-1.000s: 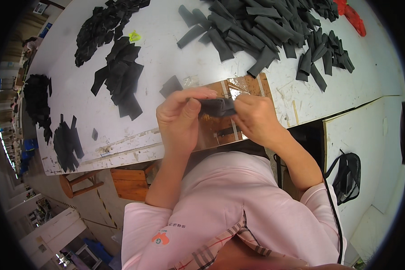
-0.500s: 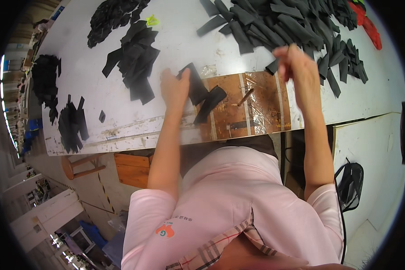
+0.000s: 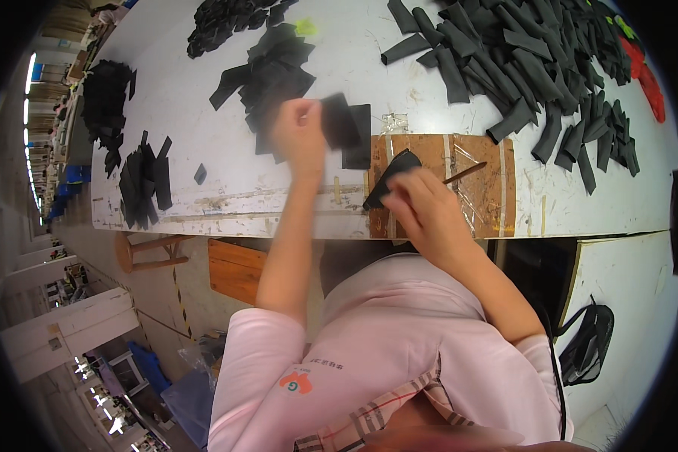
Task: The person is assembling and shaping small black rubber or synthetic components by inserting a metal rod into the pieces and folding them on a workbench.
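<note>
My left hand [image 3: 299, 139], blurred by motion, is closed on a flat black fabric piece [image 3: 341, 120] above the white table. Another black piece lies partly under it. My right hand [image 3: 429, 215] is over a brown board [image 3: 497, 196], fingers curled and tips against a folded black fabric strip [image 3: 392, 175]. What the fingertips grip is hidden. From behind the right knuckles a thin brown pointed stick [image 3: 467, 173] juts out; I cannot tell whether it is in the hand or on the board.
Beyond my right hand spreads a big heap of folded black strips [image 3: 497, 60], with a red bag [image 3: 644, 83] behind. Flat black pieces [image 3: 279, 64] lie beyond my left hand, and smaller piles [image 3: 145, 181] on the far left. A wooden stool [image 3: 128, 251] stands below the table's left side.
My right hand has come left and nearer, from beside the big heap to the strip on the board. My left hand has lifted a black piece. The stick has shifted right on the board.
</note>
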Demonstrator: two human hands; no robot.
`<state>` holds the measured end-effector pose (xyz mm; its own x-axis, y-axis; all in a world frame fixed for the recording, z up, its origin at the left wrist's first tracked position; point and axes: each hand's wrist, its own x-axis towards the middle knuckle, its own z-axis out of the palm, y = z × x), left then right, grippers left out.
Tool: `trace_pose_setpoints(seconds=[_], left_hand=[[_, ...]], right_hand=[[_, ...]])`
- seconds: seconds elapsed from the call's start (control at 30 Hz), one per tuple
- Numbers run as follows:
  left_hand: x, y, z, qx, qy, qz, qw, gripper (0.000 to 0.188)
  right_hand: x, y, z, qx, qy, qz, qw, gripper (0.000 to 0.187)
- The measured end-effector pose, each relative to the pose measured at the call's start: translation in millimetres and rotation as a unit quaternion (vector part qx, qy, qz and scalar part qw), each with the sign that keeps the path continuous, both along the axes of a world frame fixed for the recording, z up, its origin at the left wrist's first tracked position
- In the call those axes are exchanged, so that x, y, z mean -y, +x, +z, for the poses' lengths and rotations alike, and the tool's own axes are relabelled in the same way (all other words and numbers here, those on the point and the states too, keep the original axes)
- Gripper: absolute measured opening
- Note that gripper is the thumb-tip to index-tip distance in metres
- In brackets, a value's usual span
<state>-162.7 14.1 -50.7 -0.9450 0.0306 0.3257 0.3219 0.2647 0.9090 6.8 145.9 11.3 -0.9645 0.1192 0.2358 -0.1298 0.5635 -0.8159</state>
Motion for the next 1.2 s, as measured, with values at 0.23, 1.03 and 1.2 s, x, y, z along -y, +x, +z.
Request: trace_pose_setpoints(seconds=[0.23, 1.03, 1.2], left_hand=[[26.9, 33.6, 52.4, 0.181, 0.199, -0.080, 0.960, 0.010], [49.1, 103.8, 43.0, 0.197, 0.372, -0.226, 0.878, 0.007], [54.1, 112.1, 48.6, 0.220, 0.371, -0.216, 0.876, 0.012]], right_hand=[[27.5, -75.6, -14.5, -0.097, -0.091, -0.099, 0.986, 0.033], [15.9, -35.4, 11.4, 0.186, -0.404, 0.108, 0.889, 0.012], [14.5, -25.9, 16.9, 0.164, -0.272, 0.088, 0.944, 0.015]])
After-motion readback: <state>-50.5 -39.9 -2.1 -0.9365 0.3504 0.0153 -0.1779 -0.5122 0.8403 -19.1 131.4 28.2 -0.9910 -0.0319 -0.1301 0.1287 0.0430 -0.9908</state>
